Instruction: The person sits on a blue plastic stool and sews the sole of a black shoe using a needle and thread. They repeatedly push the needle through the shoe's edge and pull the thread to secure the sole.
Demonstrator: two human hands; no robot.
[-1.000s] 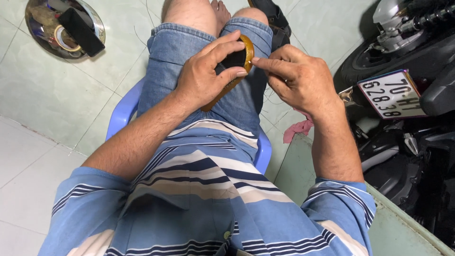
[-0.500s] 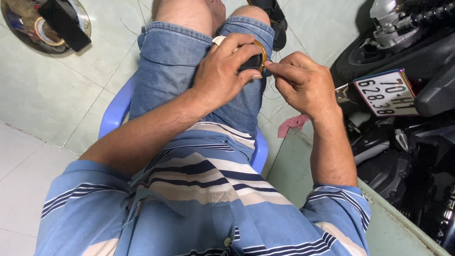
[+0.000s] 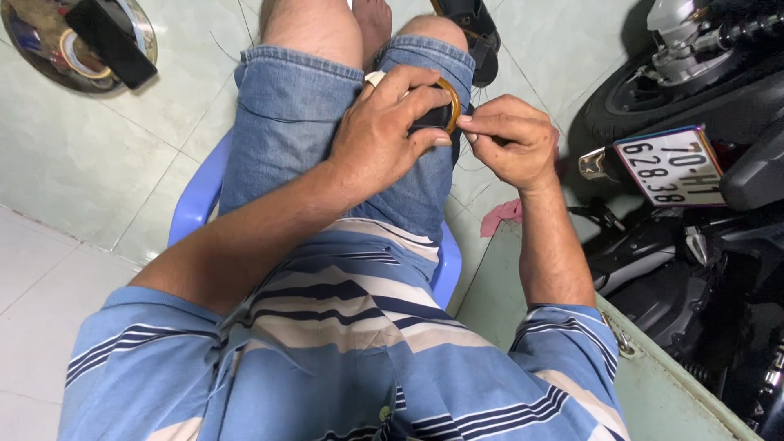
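I sit on a blue plastic chair (image 3: 196,214) in denim shorts and a striped shirt. My left hand (image 3: 384,131) grips a small wooden hoop (image 3: 447,102) with dark cloth stretched in it, held over my right thigh. My right hand (image 3: 508,140) is just right of the hoop, with thumb and forefinger pinched together at its rim. Whatever they pinch is too small to make out. A thin thread seems to trail below the hand.
A parked motorbike (image 3: 694,147) with a white number plate stands close on the right. A round metal tray (image 3: 77,41) with tape rolls and a dark object lies on the tiled floor at upper left. A black sandal (image 3: 474,33) and a pink rag (image 3: 502,216) lie nearby.
The hoop has turned from face-up to edge-on under my left hand. My right fingers have closed into a pinch at its rim. The view has shifted slightly.
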